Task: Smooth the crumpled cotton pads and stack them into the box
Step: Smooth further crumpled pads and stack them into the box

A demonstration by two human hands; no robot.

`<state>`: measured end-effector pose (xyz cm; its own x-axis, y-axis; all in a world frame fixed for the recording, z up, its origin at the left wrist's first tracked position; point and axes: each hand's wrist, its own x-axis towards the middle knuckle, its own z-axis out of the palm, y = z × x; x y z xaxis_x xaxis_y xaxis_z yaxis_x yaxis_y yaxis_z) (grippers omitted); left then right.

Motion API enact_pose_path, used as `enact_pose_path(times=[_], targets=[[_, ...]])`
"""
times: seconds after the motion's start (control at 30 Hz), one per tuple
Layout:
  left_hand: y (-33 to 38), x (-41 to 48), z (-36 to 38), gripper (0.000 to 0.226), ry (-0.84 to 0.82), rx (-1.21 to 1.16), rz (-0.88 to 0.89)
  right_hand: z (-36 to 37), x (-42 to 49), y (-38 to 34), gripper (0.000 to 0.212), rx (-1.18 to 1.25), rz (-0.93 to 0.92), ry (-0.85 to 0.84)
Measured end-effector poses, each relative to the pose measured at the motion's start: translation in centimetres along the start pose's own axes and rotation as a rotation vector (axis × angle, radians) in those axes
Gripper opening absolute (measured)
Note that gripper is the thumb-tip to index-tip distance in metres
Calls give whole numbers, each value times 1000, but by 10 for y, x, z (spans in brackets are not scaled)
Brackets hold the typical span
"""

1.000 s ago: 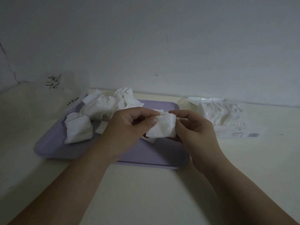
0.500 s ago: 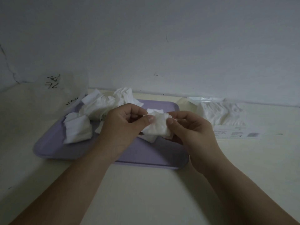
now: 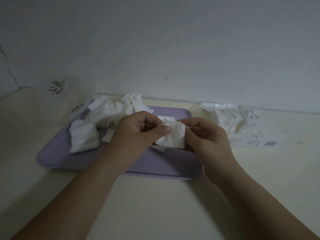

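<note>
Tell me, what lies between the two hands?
A crumpled pad, which the left hand and right hand pinch; the head view shows it.

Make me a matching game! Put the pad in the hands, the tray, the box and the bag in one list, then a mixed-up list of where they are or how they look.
Things:
1. held cotton pad
2. tray
3. box
4. plastic bag

Clues:
a. far left by the wall, black writing on it
b. pinched between the left hand and the right hand
c. purple, with crumpled pads lying on it
d. clear, right of the tray, white pads inside

Pairs: 1-b, 2-c, 3-d, 4-a.
</note>
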<state>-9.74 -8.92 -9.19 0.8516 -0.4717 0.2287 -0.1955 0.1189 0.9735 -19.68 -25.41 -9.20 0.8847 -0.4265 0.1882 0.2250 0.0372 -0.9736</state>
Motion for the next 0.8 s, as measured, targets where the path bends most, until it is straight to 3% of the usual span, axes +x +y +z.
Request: enact_pose_path(times=[0.17,0.33,0.43,0.6,0.8], targets=[[-3,2,-1,17,28,89,50,-1,2,-1,19,19,2,-75],[1,1,-8,57,-117,254,3,-6,7,7,46,-48,-46,-116],[-1,-1,-5,37,-183,329,45,-8,8,10,49,-127,-67,-136],[-15,-1,2,29,-149,382,60,-8,6,14,67,-225,28,-162],[-11,-3,4,38,-214,441,-26,1,5,14,40,-315,35,-46]])
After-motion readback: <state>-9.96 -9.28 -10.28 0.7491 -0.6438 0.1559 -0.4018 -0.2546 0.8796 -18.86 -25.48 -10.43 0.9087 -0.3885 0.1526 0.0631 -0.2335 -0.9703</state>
